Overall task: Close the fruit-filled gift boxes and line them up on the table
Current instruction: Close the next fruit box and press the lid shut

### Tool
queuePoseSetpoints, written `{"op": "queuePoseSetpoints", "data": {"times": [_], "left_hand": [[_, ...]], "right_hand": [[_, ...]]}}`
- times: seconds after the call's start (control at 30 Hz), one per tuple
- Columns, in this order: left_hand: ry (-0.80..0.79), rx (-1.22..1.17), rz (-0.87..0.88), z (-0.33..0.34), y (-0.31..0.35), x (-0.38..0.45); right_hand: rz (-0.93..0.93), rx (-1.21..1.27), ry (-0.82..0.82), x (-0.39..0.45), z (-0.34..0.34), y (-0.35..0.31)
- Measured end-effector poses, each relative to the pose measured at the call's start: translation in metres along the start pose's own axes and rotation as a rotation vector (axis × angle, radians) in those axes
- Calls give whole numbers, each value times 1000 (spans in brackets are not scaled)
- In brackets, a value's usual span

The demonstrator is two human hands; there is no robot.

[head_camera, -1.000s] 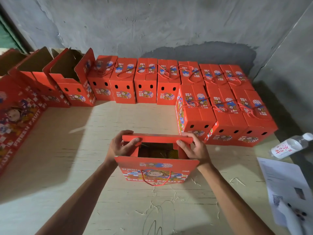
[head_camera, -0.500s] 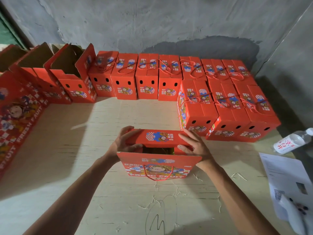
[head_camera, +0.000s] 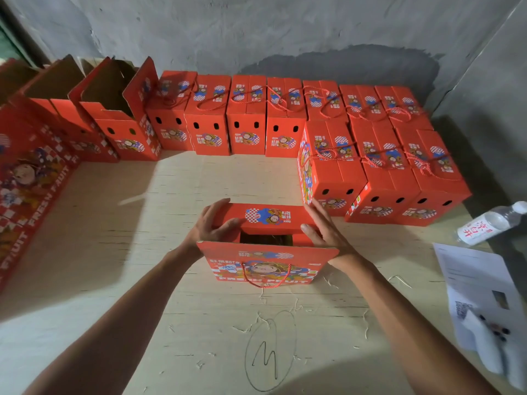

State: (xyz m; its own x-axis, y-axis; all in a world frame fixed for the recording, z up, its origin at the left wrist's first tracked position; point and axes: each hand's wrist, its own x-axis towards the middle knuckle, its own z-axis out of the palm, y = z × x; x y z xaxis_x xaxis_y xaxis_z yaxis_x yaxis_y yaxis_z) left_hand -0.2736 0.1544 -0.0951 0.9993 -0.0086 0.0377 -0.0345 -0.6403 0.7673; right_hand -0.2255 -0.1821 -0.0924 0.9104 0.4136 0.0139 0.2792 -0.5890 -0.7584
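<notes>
Dim room, soft shadows, bowed edges

both bare forearms reach forward from the lower corners and converge toward the middle. the left hand (head_camera: 209,223) lies with its palm down, fingers spread and pointing forward and right, the thumb stretched out to the right. the right hand (head_camera: 323,230) is held more on edge, its fingers straight and together, pointing forward and left, the thumb extended to the left. both wrists are slightly bent.
</notes>
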Motion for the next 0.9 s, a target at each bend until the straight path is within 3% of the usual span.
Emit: {"op": "queuePoseSetpoints", "data": {"times": [0.07,0.17,0.3,0.5,0.9], "left_hand": [[-3,-91,-92,0,8,-4],[109,-342,-10,-2,13,-2],[-56,-727,-285,-1,15,-1],[-57,-864,-367,-2,9,-2],[9,-842,-370,-2,19,-8]], "right_hand": [[83,101,-9,-3,1,0],[238,447,-12,-8,4,-2],[271,620,-8,-7,6,-6],[269,720,30,-5,8,-4],[301,755,155,-12,7,-13]]}}
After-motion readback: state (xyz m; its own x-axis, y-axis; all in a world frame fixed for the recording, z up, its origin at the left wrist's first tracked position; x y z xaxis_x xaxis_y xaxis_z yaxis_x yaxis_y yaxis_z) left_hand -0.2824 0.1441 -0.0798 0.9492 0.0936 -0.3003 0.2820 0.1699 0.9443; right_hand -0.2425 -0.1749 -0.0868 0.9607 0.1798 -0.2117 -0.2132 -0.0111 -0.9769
